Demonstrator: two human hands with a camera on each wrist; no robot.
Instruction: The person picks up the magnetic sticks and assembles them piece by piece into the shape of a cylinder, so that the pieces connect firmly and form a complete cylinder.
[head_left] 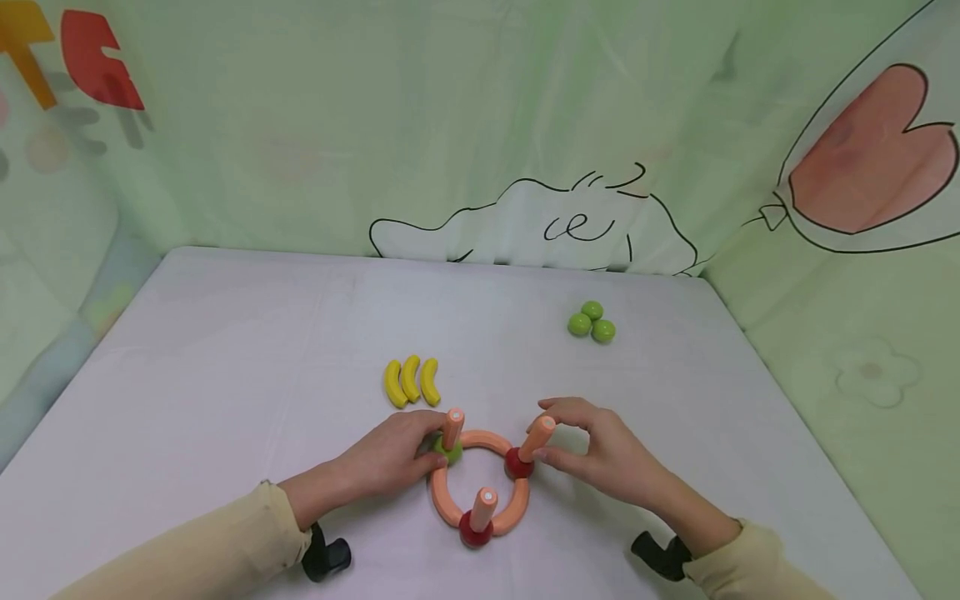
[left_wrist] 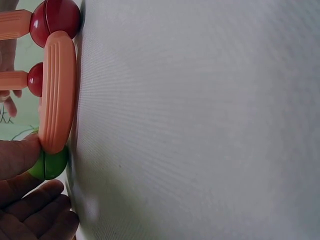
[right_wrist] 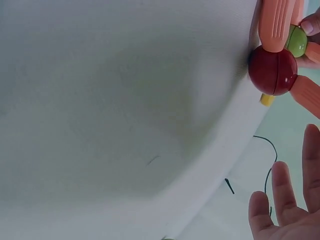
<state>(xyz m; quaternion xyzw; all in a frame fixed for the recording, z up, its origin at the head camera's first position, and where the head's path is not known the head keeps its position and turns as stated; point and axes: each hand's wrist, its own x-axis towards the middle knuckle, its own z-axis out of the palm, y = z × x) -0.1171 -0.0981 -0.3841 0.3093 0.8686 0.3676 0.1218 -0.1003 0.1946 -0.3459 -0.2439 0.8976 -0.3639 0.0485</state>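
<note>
A ring of curved orange pieces [head_left: 442,497] lies on the table, joined by a green ball [head_left: 452,452] and two red balls, one at the right [head_left: 517,464] and one at the front [head_left: 476,531]. From each ball rises an orange rod, the front one [head_left: 483,505] leaning slightly. My left hand [head_left: 393,450] pinches the green ball between thumb and fingers, as the left wrist view also shows. Beside the right-hand rod [head_left: 537,439] is my right hand [head_left: 592,450], its thumb tip close to the rod's base. Its other fingers are spread loosely in the right wrist view.
Three yellow toy bananas [head_left: 411,381] lie just behind the ring, left of its middle. Farther back on the right sit three green balls [head_left: 592,323] in a cluster. The white-covered table [head_left: 247,333] meets a pale green printed curtain [head_left: 300,125] at its far edge.
</note>
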